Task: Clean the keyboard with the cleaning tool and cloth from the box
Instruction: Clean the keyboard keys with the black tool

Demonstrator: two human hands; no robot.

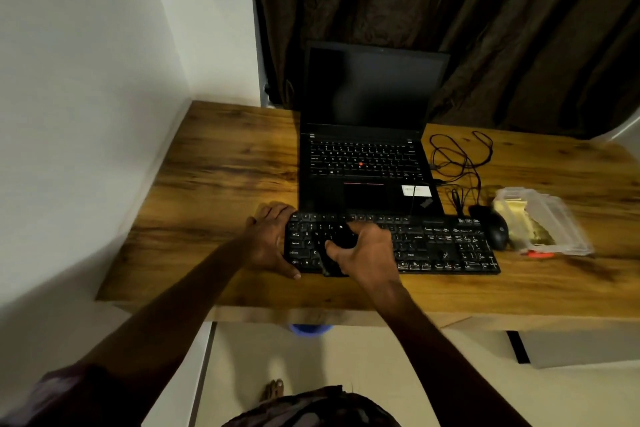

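A black keyboard [446,246] lies across the wooden desk in front of the laptop. My left hand [268,239] grips its left end, fingers at the far edge and thumb at the near edge. My right hand [367,253] is over the left half of the keys. It holds a dark cleaning tool [334,258] pressed on the keys; the tool is blurred and its shape is unclear. A clear plastic box [554,218] stands open to the right of the keyboard with a yellow cloth [509,215] inside.
An open black laptop [363,163] sits behind the keyboard, screen dark. A black mouse [498,230] and tangled cables [457,156] lie between laptop and box. A small orange item [540,255] lies by the box. A white wall bounds the desk [225,163] on the left.
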